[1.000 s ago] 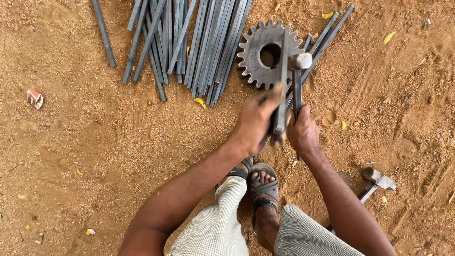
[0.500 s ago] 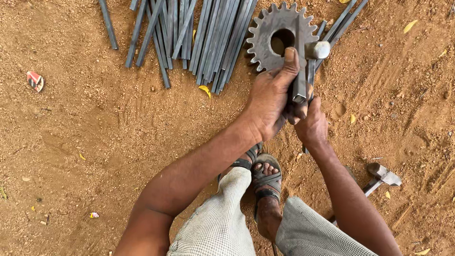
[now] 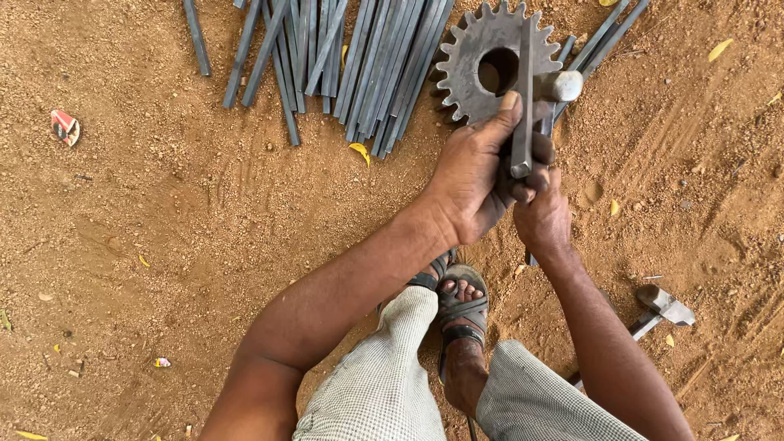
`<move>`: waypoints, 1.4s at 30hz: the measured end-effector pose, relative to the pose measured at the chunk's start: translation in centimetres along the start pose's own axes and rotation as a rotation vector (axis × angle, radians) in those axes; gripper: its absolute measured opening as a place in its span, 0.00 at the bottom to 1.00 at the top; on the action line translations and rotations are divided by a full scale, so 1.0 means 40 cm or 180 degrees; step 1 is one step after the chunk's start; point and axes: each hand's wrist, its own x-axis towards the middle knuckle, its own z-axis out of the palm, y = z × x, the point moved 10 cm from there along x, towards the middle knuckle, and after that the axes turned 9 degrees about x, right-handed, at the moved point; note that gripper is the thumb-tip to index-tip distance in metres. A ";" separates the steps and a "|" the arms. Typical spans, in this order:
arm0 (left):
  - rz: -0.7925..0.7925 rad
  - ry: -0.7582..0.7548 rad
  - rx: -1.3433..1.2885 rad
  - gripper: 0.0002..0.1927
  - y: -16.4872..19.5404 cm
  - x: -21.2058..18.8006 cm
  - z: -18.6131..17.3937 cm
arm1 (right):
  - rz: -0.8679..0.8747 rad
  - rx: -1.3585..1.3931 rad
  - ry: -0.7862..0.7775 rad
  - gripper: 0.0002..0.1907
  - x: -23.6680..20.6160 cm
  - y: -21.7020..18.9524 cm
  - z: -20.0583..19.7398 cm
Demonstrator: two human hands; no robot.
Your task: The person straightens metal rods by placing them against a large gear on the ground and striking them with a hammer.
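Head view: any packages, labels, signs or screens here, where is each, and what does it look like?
Crumpled wrapper: lies on the bare dirt at the far left, apart from the metal bars; small, squashed, red and white with a dark patch.
Small scrap: on the dirt at lower left; tiny, pale pinkish, too small to tell whether it is packaging.
No signs or screens in view.

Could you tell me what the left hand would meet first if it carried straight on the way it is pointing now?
Most likely the toothed gear wheel lying on the dirt. The left hand, wrapped around an upright flat metal bar, points up the picture, and the gear lies right beyond its fingertips. Height above it is unclear.
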 end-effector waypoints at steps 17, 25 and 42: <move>-0.0139 -0.0192 -0.0246 0.25 0.001 -0.007 0.005 | -0.0550 0.0128 0.0440 0.16 -0.013 -0.017 -0.021; 0.0114 0.0705 0.1890 0.13 0.056 -0.021 -0.293 | 0.0955 0.0602 -0.0125 0.17 0.000 0.069 -0.006; 0.1352 0.3973 0.4643 0.32 0.076 -0.452 -0.712 | 0.1361 0.0437 -0.0431 0.19 -0.012 0.055 -0.036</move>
